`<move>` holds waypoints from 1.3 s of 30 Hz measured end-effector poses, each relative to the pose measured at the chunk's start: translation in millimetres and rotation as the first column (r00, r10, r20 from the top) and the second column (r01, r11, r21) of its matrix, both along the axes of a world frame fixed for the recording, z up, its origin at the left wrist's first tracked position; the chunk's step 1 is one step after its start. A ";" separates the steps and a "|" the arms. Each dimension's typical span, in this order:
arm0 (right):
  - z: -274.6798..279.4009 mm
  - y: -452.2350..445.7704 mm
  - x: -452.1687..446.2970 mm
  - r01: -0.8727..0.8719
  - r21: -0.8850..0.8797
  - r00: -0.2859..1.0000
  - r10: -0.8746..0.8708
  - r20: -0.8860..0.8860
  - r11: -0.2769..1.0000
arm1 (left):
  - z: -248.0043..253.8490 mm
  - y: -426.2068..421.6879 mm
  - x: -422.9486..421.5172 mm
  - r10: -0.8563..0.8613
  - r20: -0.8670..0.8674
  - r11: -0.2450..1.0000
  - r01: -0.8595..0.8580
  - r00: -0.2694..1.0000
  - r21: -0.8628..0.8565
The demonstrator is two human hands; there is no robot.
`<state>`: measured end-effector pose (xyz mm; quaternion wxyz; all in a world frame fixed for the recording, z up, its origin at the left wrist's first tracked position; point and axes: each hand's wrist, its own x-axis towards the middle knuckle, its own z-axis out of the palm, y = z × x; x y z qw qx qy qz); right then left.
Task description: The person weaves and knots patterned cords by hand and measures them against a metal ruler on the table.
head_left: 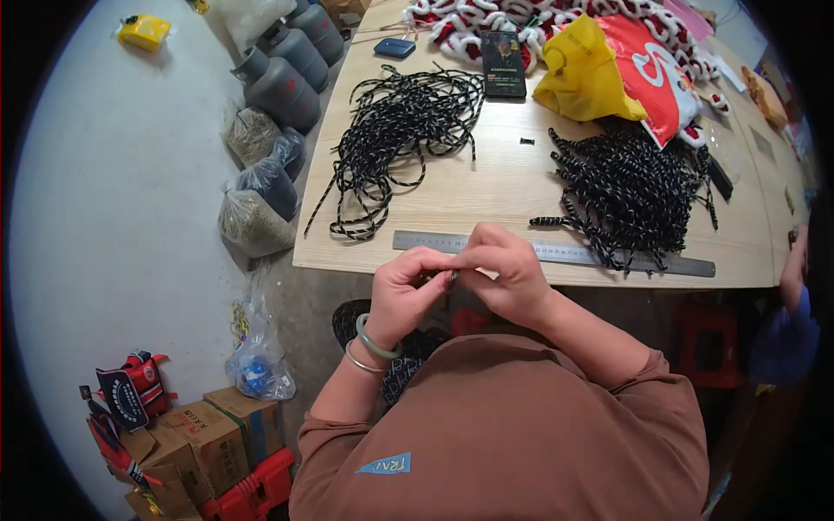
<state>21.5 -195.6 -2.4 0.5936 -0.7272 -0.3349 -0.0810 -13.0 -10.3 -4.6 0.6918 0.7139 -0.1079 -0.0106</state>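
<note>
My left hand point(412, 291), with two bangles at its wrist, is closed in a pinch just in front of the table edge. Against its fingertips my right hand point(504, 273) is pinched as well. Between them shows a small dark piece point(453, 276), mostly covered by fingers, so its kind is unclear. A steel ruler point(573, 253) lies behind the hands along the edge. Beyond it, on the left, is a loose heap of black cord with pale flecks point(408, 122). To the right lies a pile of short, twisted black cords point(625, 191).
On the wooden table point(495, 191) are a phone-like black slab point(503, 65), a blue case point(394, 48), a yellow bag point(582, 74) and red-white trim point(478, 17). Gas cylinders point(282, 91) and filled sacks point(254, 221) stand left. Another person's arm point(795, 269) shows at right.
</note>
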 end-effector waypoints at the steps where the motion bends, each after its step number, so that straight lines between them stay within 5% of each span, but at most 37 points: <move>1: -2.7 0.1 4.1 0.013 0.004 1.000 -0.013 0.011 1.000 | -5.6 0.7 -0.1 0.002 0.102 0.995 -0.012 0.995 0.098; 4: 7.6 2.6 1.8 0.036 0.316 0.752 0.183 -0.633 0.948 | -1.4 -4.2 -2.1 -0.037 0.328 0.979 -0.031 0.944 0.200; 5: 9.9 0.3 7.4 0.063 0.290 0.646 0.183 -0.741 0.955 | 2.1 -5.7 -2.7 -0.052 0.390 0.979 -0.031 0.919 0.204; 9: -11.7 3.0 10.8 0.116 0.529 0.081 0.523 -0.849 0.841 | 6.3 -3.6 2.5 -0.124 0.744 0.885 -0.266 0.657 0.383; 15: -22.7 9.8 -6.2 0.048 0.485 0.067 0.481 -0.874 0.873 | 8.4 1.9 0.3 -0.048 0.804 0.833 -0.420 0.593 0.360; 17: -27.5 12.9 -13.6 -0.019 0.462 0.043 0.462 -0.886 0.887 | 5.7 1.4 -1.0 0.035 0.726 0.873 -0.375 0.687 0.312; 20: -17.1 7.4 -14.4 -0.546 -0.077 0.372 0.160 -0.914 0.834 | -4.1 1.0 -0.9 0.210 0.542 0.942 -0.317 0.814 0.112; 21: -19.1 2.1 -16.1 -0.541 -0.392 0.707 0.150 -0.691 0.744 | -6.3 1.5 -0.8 0.264 0.458 0.952 -0.307 0.849 0.021; 23: -27.4 -5.6 -15.2 -0.173 -0.351 0.924 0.029 -0.382 0.920 | -6.2 5.7 0.8 0.270 0.280 0.963 -0.258 0.921 -0.080; 26: -15.2 -8.9 -9.2 0.183 -0.203 0.965 -0.137 0.222 0.962 | 0.9 9.3 0.3 0.210 0.009 0.960 -0.204 0.978 -0.193; 28: -0.9 -0.9 -2.0 0.279 -0.144 0.739 -0.116 0.664 0.949 | 5.2 6.5 2.2 0.155 -0.095 0.959 -0.172 0.983 -0.223; 34: 0.6 7.5 8.5 0.083 -0.115 0.762 0.011 0.647 0.990 | 8.2 13.5 3.7 -0.131 -0.332 0.896 -0.031 0.934 -0.443; 37: 2.1 4.4 7.9 0.044 -0.132 0.884 0.023 0.466 0.990 | 2.7 12.0 0.2 -0.115 -0.237 0.947 0.034 0.965 -0.320; 39: 9.8 3.3 8.3 0.015 -0.094 0.977 0.005 0.215 0.995 | 3.6 9.3 -0.3 -0.072 -0.015 0.990 0.069 0.997 -0.123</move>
